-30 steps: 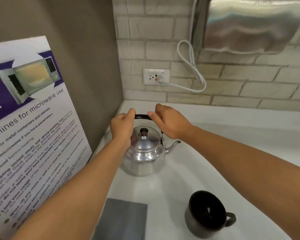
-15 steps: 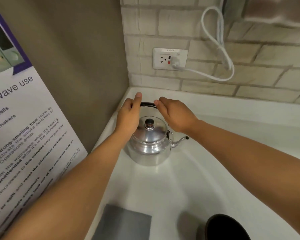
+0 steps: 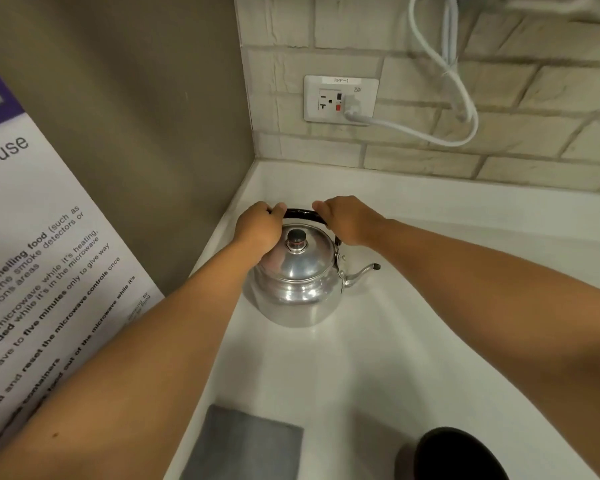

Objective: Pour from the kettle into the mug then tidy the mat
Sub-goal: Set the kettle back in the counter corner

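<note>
Nearest to me, at the front edge of the white surface (image 3: 378, 358), the grey mat (image 3: 246, 445) is lying flat and the dark mug (image 3: 458, 455) is sitting just to its right, only its rim showing at the bottom of my view. Both are waiting well apart from the kettle, so I am judging that the pour has not begun and the kettle has to come toward me first.

Farther out, my arms are reaching to the kettle (image 3: 295, 285), which is standing upright in the back left corner of the surface, close to the side wall, its spout (image 3: 361, 273) pointing right. My left hand (image 3: 258, 230) is curling its fingers shut around the left end of the black handle (image 3: 302, 214). My right hand (image 3: 349, 220) is closing over the right end, fingers wrapped down out of sight. I am probably using both hands because a full metal kettle is heavy and the bail handle swings.

Beyond, the brick-tiled back wall (image 3: 499, 81) is carrying a socket (image 3: 340, 98) with a white cord (image 3: 440, 98) plugged in and looping upward. On the left wall a poster (image 3: 32, 271) about microwave use is leaning. The surface is looking clean and dry.
</note>
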Tool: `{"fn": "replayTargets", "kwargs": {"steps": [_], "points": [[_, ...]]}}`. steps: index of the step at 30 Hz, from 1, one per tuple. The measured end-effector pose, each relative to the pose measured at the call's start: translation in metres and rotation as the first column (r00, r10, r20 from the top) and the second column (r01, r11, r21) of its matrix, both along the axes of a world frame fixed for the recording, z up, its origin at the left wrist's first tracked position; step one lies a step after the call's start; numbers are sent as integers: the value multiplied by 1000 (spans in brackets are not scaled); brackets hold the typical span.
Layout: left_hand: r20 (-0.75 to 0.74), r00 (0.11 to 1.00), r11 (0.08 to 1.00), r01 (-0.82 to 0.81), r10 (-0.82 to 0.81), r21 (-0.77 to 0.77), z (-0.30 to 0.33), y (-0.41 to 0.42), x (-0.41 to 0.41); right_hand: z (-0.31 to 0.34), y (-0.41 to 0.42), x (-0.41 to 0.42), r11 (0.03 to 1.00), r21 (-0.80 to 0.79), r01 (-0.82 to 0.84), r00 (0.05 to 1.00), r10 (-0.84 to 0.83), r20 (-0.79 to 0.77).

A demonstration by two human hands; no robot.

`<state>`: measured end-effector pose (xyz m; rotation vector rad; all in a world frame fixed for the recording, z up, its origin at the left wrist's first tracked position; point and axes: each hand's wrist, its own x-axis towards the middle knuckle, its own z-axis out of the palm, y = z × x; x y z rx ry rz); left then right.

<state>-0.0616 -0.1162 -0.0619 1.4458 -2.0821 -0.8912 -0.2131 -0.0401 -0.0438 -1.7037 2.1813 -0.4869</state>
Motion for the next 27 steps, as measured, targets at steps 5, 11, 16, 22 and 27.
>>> {"fn": "replayTargets", "kwargs": {"steps": [5, 11, 16, 22, 27], "points": [[48, 996, 996, -72, 70, 48, 5, 6, -1, -3, -1, -1, 999, 25, 29, 1000, -29, -1], [124, 984, 991, -129, 131, -26, 19, 22, 10, 15, 23, 10, 974, -225, 32, 988, -66, -142], [-113, 994, 964, -33, 3, -265, 37, 86, 57, 52, 81, 40, 916, -388, 102, 995, -98, 30], [114, 971, 929, 235, -211, -286, -27, 216, 163, 59, 207, 44, 826, -543, 152, 983, -182, -1], [378, 875, 914, 378, -301, -149, -81, 278, 212, -17, 340, 36, 804, -344, 485, 870, -483, 100]]}}
